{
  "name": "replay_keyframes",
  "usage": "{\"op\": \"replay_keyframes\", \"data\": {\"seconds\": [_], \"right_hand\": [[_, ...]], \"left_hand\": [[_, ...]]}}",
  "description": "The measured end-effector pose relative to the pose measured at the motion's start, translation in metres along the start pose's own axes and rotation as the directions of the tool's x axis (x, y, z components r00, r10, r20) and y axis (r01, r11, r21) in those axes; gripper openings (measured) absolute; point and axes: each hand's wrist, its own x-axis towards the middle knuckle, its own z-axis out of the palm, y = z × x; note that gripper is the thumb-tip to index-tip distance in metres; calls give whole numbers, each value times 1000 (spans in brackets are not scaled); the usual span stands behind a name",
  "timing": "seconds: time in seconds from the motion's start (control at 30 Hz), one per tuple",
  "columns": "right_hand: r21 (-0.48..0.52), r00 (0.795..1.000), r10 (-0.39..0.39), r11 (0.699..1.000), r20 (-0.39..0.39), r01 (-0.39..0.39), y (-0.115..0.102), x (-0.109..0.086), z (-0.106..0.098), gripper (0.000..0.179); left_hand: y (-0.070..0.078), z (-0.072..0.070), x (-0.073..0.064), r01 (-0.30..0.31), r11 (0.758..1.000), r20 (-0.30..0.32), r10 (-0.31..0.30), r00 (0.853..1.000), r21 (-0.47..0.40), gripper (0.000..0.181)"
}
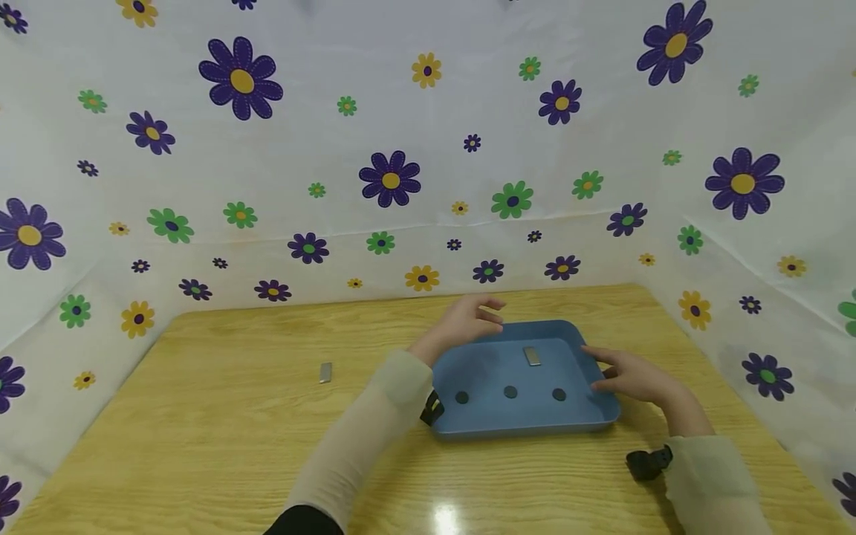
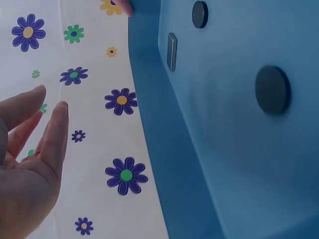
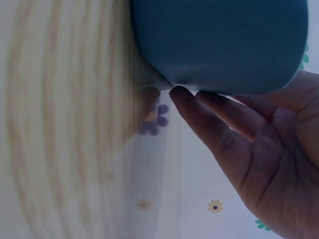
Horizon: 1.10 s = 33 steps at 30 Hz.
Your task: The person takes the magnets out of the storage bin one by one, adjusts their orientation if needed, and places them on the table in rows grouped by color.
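Head view: 1 tray (image 1: 491,365) between left hand (image 1: 467,319) and right hand (image 1: 634,375)

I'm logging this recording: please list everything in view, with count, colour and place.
Table: 1, yellowish wood-grain, under the tray
Tray: 1, blue, right of centre
Discs: 3, dark, in a row in the tray's near part
Blocks: 2, silver-grey, one in the tray's far part, one left of it
Backdrop: 1, white with purple, yellow and green flowers, around the table
Wrist devices: 2, black, one by each wrist
Sleeves: 2, cream, on the forearms
Hands: 2, bare, left near the tray's far-left edge, right at its right edge
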Motion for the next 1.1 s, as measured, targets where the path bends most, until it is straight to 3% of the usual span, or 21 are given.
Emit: {"op": "replay_keyframes", "data": {"seconds": [0.2,0.43,0.67,0.9,1.1], "right_hand": [[10,1000,-11,1000,-5,11,1,1,0,63],[22,1000,-28,999,0,28,3,1,-1,63],[28,1000,-11,1000,5,11,4,1,-1,65],[16,1000,-14,1000,2,14,4,1,-1,64],[4,1000,-28,1000,-10,28,5,0,-1,63]], "left_hand": [[0,11,10,0,1000,-18,1,1000,17,38],[-10,22,23,2,1000,-42,-2,999,-7,37],[-20,32,31,10,996,-58,-15,998,-91,38],[-30,41,37,73,984,-26,-78,997,-163,39],[-33,49,40,93,988,3,-94,996,-122,44]]}}
